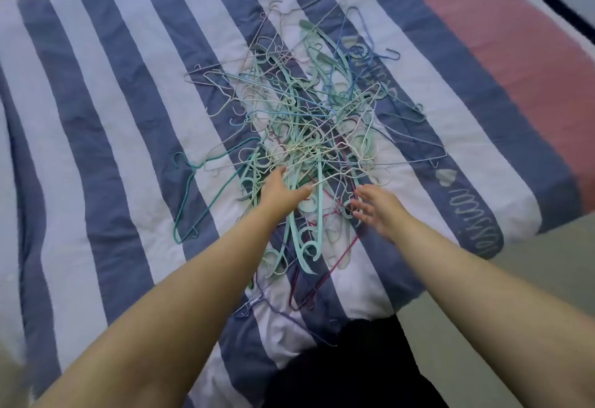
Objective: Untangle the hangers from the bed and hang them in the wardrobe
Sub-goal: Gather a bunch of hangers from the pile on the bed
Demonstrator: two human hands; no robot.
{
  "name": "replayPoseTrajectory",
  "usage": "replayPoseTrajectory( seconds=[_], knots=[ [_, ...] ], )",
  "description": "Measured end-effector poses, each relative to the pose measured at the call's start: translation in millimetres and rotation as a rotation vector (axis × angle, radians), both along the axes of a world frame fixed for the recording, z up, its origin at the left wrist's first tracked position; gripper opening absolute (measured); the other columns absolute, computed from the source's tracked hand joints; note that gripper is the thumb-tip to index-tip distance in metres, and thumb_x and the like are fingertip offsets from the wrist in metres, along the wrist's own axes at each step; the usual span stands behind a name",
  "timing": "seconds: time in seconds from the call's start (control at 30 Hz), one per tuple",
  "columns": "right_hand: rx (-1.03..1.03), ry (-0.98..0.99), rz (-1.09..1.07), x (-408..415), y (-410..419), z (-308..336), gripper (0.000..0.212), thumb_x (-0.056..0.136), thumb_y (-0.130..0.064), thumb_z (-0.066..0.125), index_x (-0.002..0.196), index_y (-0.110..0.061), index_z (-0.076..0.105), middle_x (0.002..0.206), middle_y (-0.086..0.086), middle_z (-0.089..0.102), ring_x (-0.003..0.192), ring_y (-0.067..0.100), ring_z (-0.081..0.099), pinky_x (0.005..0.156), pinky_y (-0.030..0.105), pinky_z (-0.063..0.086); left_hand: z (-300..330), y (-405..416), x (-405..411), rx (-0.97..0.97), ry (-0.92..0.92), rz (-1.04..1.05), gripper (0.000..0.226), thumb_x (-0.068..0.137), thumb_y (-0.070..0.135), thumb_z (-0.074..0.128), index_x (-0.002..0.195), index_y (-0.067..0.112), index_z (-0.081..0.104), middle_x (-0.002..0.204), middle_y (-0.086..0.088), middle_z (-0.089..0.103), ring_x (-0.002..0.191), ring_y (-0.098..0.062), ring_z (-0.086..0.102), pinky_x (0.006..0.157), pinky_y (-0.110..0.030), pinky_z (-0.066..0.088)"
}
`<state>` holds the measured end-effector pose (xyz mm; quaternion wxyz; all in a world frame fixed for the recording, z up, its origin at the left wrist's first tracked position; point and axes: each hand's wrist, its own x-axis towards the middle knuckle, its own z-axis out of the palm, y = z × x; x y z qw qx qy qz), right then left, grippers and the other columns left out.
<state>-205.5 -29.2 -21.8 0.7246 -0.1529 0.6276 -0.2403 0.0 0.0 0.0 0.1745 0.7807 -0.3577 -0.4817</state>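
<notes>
A big tangled heap of hangers (309,111) lies in the middle of the bed: thin wire ones in white, blue, teal and maroon, mixed with wide mint plastic ones (306,246). My left hand (281,191) reaches into the near part of the heap, fingers spread and touching wire and plastic hangers. My right hand (376,204) hovers just right of it at the heap's near right edge, fingers straight and spread, holding nothing. A teal wire hanger (193,195) sticks out to the left of the heap.
The bed is covered by a blue-and-white striped blanket (112,150) with a pink band (515,37) at the far right. The bed's near edge and a grey floor (531,262) show at lower right. No wardrobe is in view.
</notes>
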Motion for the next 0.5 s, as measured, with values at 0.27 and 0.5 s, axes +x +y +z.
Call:
replayPoseTrajectory(
  seconds=[0.27,0.5],
  knots=[
    [0.142,0.067,0.133,14,-74,-67,0.043,0.095,-0.020,0.056,0.135,-0.008,0.045,0.138,0.008,0.047,0.127,0.026,0.049,0.086,0.035,0.045,-85,-98,0,0.173,-0.338,-0.395,0.124,0.071,0.063,0.071,0.153,0.008,-0.004,0.162,-0.009,-0.006,0.149,-0.025,-0.005,0.121,-0.040,0.004],
    [0.203,0.135,0.000,30,-89,-121,0.034,0.094,-0.010,0.054,0.127,-0.004,0.047,0.114,0.013,0.055,0.119,0.029,0.055,0.078,0.033,0.049,-155,-151,1,0.329,-0.391,-0.571,0.138,0.064,0.077,0.065,0.150,0.013,-0.020,0.159,-0.009,-0.020,0.147,-0.027,-0.015,0.118,-0.042,-0.005]
  ],
)
